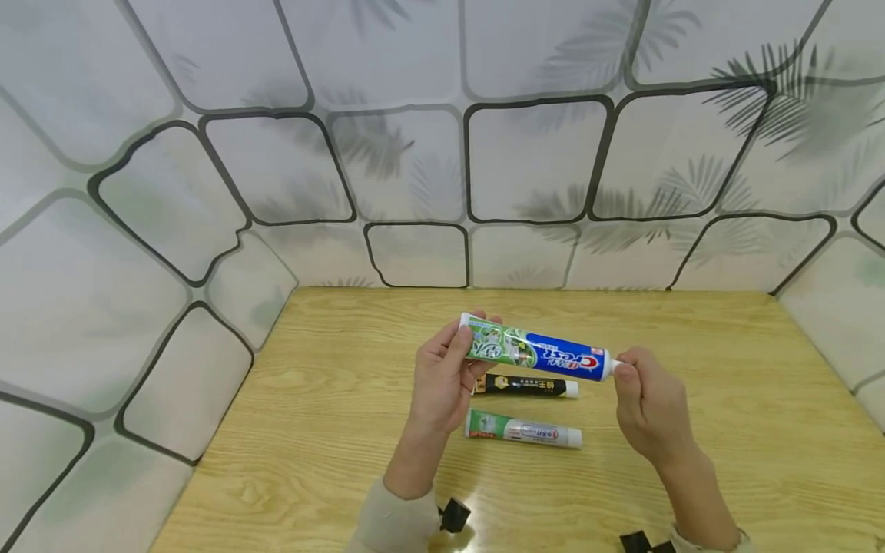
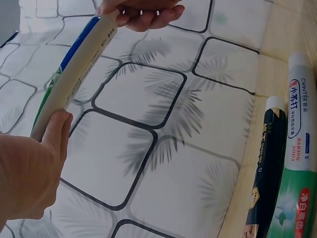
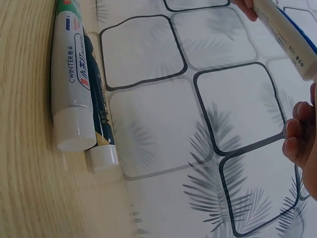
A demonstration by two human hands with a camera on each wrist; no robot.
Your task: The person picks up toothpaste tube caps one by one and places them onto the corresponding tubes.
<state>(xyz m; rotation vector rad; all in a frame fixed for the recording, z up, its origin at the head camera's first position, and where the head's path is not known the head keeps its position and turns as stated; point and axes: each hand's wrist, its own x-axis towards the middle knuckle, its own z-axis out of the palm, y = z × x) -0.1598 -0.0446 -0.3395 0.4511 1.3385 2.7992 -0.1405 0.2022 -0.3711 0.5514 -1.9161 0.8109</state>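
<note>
A blue, green and white Crest toothpaste tube (image 1: 535, 349) is held up above the table, tilted slightly down to the right in the head view. My left hand (image 1: 440, 380) grips its flat green end, thumb on the printed face. At the other end my right hand (image 1: 653, 407) pinches the white cap, which the fingers mostly cover. The left wrist view gives the tube's white back (image 2: 81, 74). Below the held tube lie a black toothpaste tube (image 1: 528, 385) and a white-and-green one (image 1: 523, 428), roughly parallel, both with white caps pointing right.
The wood-grain table (image 1: 311, 399) meets a patterned wall covering (image 1: 401, 169) at the back and on both sides. Small black devices (image 1: 454, 514) sit by the sleeves (image 1: 397, 518).
</note>
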